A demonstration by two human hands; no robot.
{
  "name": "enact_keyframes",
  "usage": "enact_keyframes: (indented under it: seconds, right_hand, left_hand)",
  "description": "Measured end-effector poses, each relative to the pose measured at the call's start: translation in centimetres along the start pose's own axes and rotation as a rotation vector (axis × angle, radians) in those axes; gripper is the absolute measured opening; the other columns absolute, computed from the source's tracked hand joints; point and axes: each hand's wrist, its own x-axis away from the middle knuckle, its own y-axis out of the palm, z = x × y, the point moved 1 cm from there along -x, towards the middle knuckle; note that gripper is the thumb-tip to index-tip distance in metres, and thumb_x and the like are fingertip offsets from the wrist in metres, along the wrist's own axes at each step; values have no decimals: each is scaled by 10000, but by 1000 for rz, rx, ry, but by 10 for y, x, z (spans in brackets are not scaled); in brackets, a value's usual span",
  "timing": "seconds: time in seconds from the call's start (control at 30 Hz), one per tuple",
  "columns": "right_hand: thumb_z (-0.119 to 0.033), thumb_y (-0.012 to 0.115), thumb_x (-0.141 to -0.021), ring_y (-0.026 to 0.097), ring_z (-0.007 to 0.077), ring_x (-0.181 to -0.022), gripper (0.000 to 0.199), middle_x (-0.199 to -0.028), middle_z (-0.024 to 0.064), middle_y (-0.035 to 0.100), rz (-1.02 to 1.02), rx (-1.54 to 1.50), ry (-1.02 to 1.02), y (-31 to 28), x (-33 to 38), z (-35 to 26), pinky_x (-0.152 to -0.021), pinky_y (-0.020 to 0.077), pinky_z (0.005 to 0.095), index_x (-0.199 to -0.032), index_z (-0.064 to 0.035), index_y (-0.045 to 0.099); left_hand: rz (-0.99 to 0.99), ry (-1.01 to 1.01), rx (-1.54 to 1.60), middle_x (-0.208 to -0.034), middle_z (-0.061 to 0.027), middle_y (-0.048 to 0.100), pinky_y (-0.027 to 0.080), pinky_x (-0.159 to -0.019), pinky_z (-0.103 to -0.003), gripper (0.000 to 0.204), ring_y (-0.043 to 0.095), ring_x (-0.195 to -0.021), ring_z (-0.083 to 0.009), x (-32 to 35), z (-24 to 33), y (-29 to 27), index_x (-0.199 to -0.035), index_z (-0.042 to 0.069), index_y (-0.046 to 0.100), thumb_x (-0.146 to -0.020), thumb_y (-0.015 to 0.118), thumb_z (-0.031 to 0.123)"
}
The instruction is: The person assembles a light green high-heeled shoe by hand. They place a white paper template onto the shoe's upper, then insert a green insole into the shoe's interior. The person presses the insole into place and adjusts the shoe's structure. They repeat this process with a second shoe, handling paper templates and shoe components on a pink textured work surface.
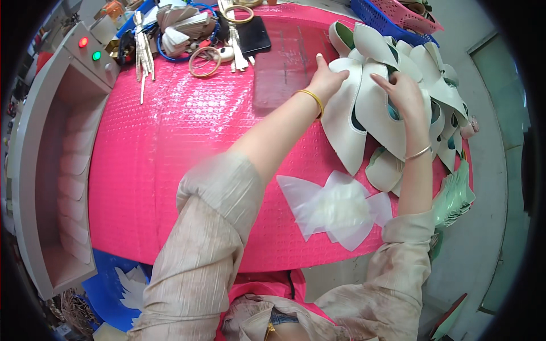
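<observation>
Both hands are working at the pile of white shoe uppers (364, 108), which is lying at about two o'clock on the pink bench (170, 148). The left hand (327, 79) is lying on the nearer edge of one white piece, fingers stretched and slightly spread, with a yellow bangle (314, 99) sitting on its wrist. The right hand (405, 94) is resting on top of the pile just to the three o'clock side of the left one, fingers curled down onto an upper; whether it is pinching the piece or only pressing it, I cannot tell. A thin silver bracelet (418, 152) is circling that wrist. Toward five o'clock from the pile, a few translucent white cut pieces (335, 207) are lying overlapped near the bench's front edge. At twelve o'clock a dark rectangular mat (284, 68) is lying flat, with a black flat case (253, 35) beside it, rings of tape (205, 61) and a bundle of pale strips (142, 51) farther toward eleven o'clock. A blue basket (375, 17) is standing at one o'clock, and a grey machine (51, 153) with one red and one green light is standing at nine o'clock.
</observation>
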Motion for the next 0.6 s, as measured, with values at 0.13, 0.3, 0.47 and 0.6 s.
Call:
enact_keyframes:
  seconds: [0.13,0.3,0.47,0.6]
  right_hand:
    - [-262,668,-745,579,134,-657,344,-804,74,627,-129,-731,57,18,-15,49,-601,446,256,-938,17,609]
    - [-189,654,-784,566,81,-648,172,-764,5,599,-325,-1089,221,-1,-15,91,-583,448,231,-887,-63,598]
    - [-264,580,-847,589,119,-690,246,-777,18,612,221,-700,-139,-36,6,35,-630,458,221,-915,-30,609]
    - [-404,448,-897,572,158,-918,415,-954,63,610,-94,-852,-749,-18,8,-58,-803,435,263,-1043,-43,590]
  left_hand:
    - [-182,-181,317,-790,-105,611,482,-574,-296,192,577,-621,-186,6,2,-17,-846,-35,587,-724,685,76]
    - [-341,-134,293,-767,-29,553,438,-692,-251,157,529,-684,-133,47,10,-45,-850,31,568,-792,645,155]
    - [-367,-136,391,-983,-126,560,479,-796,-327,185,578,-878,-215,51,17,-40,-983,10,494,-849,558,120]
    - [-378,1,249,-905,-116,577,482,-738,-321,193,589,-823,-199,46,41,-32,-967,13,514,-824,589,118]
